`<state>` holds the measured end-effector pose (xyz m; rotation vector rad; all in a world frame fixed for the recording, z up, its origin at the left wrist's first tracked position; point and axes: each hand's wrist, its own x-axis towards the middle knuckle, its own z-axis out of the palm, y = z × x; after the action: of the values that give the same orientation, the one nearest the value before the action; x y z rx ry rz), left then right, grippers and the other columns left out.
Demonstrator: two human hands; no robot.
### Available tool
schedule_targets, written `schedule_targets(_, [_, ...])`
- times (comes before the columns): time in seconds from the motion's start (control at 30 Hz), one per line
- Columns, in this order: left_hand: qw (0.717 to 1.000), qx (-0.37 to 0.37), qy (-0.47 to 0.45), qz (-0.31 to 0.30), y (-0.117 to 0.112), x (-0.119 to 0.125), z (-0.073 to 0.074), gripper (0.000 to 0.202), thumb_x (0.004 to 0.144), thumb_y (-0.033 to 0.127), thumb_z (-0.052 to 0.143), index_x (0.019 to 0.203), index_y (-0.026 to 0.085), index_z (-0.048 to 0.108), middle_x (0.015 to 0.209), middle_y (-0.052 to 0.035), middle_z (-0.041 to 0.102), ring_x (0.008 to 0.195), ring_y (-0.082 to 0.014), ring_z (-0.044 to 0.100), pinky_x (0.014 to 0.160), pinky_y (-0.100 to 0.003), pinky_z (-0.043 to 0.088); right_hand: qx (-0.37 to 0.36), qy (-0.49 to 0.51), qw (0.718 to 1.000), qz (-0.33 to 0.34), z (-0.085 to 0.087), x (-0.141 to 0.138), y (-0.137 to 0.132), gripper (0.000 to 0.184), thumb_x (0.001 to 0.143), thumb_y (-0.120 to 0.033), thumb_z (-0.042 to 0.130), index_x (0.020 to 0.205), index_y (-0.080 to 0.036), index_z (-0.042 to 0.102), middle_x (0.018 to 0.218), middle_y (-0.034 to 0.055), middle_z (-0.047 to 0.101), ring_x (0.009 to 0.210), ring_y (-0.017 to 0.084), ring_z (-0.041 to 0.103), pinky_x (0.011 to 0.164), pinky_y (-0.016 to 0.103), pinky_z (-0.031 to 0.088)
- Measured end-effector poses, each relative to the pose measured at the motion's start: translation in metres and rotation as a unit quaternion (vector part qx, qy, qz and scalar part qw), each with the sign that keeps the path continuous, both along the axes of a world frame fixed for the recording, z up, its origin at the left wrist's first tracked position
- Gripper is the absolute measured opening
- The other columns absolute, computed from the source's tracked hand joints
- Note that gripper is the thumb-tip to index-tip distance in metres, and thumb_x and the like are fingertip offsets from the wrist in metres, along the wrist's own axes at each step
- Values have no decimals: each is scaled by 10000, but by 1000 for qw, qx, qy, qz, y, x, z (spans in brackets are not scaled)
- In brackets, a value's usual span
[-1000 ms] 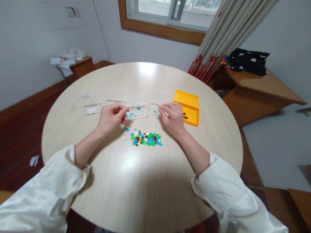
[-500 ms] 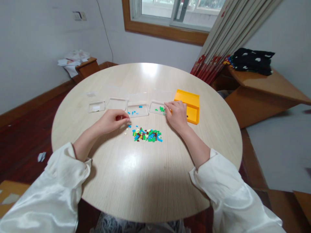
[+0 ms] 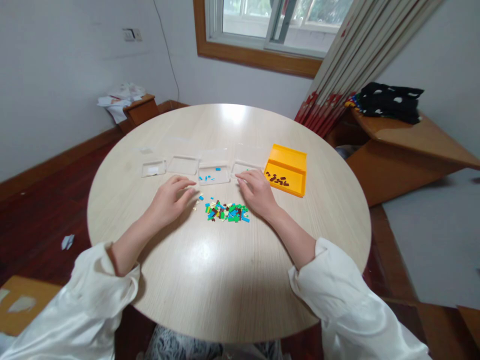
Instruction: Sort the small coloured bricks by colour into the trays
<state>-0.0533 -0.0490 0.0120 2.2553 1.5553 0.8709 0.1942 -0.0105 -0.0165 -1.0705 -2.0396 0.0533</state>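
Note:
A pile of small mixed building bricks (image 3: 227, 212) in green, blue, brown, yellow and cream lies on the table. My left hand (image 3: 170, 200) hovers left of it, thumb and fingers apart with nothing seen between them, near a few stray blue and cream bricks (image 3: 201, 198). To the pile's upper right, my right hand (image 3: 258, 192) has its fingers spread and holds nothing visible. It covers much of a clear tray (image 3: 245, 164) where green bricks mostly hide behind it. Another clear tray (image 3: 214, 182) holds several blue bricks. Brown bricks (image 3: 279, 181) lie in the yellow box (image 3: 298, 190).
Two more clear trays stand at left, one wide tray (image 3: 183, 165) and one smaller tray (image 3: 153, 168) with something whitish inside. Transparent lids (image 3: 212, 155) lie behind the trays. The round table (image 3: 225, 280) has a curved edge close to my body.
My right hand has moved left from the yellow box, uncovering the brown bricks in it. My left thumb and fingers have spread from a near pinch. The view has tilted slightly upward.

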Motion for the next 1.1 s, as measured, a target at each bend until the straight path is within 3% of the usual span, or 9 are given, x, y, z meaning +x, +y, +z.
schedule_targets(0.07, [999,7,38,-4,-6,2,-7,456,885,397,363,1204,135,557,1267,-153,526,1181,-251,477,1018,-421,367,-17,-10,1000,-9,-1,-2,-3,287,915,-253,426,1000,-133,672,946,103,667,931,203,559,850,352,435])
schedule_targets(0.13, [995,-10,96,-25,-8,5,-15,523,904,415,314,1347,158,421,1458,-148,342,1348,-278,292,1092,-476,253,-41,-34,998,-27,-1,-3,-6,310,925,-274,407,1062,-149,655,1034,109,659,1003,209,557,889,370,420])
schedule_targets(0.27, [979,-49,197,-24,-4,13,-25,604,920,450,229,1439,144,263,1530,-150,177,1409,-320,116,1104,-577,93,-105,-124,983,-89,0,-2,-16,416,946,-329,354,1283,-147,515,1351,144,495,1276,253,408,1036,450,296])
schedule_targets(0.37, [972,-60,229,-17,6,18,-27,600,929,432,181,1448,137,247,1529,-146,172,1411,-320,101,1100,-592,58,-157,-180,963,-126,1,0,-21,479,955,-357,312,1367,-134,412,1447,151,375,1361,263,294,1081,481,220])
schedule_targets(0.47, [969,-58,239,-2,17,22,-25,593,930,427,183,1448,148,253,1524,-144,186,1411,-323,100,1095,-602,65,-172,-209,952,-143,3,2,-22,487,958,-368,301,1388,-156,382,1464,132,353,1376,249,268,1104,484,172])
schedule_targets(0.63, [968,-46,240,49,33,27,-21,588,915,481,234,1421,197,332,1541,-137,128,1408,-358,70,1084,-612,68,-154,-223,938,-215,7,8,-19,457,932,-437,356,1362,-296,421,1493,91,307,1386,317,207,1069,617,92])
schedule_targets(0.8, [967,-65,235,77,38,24,-21,568,915,507,216,1423,276,320,1552,-120,69,1398,-398,46,1059,-643,74,-189,-221,922,-257,3,16,-15,490,910,-520,344,1382,-392,352,1520,72,239,1384,371,165,1009,682,141])
schedule_targets(1.1, [968,-81,224,78,59,29,-26,595,910,519,200,1443,263,265,1546,-131,94,1401,-379,60,1076,-607,93,-194,-233,919,-253,-3,20,9,534,903,-557,303,1410,-387,293,1515,72,252,1383,358,168,1019,651,168])
